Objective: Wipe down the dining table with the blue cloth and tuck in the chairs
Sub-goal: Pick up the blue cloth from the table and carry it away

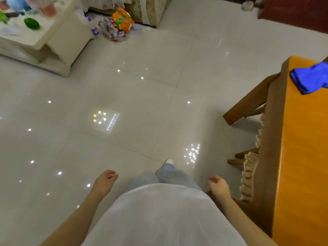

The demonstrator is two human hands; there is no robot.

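Note:
The orange wooden dining table [301,157] runs along the right edge of the view. A folded blue cloth [309,78] lies on its far corner. Two wooden chairs sit against the table's left side: the far chair [248,102] and a nearer chair [248,167] with a frilled seat cushion. My left hand [105,180] hangs over the floor, fingers loosely curled and holding nothing. My right hand [219,186] hangs beside the nearer chair, also loosely curled and empty. Both hands are well short of the cloth.
Glossy white floor tiles [124,103] fill the middle. A cream low table [44,38] with a green object stands at the far left. Snack bags and a bottle [115,23] lie on the floor by a sofa. A dark red cabinet [292,13] sits far right.

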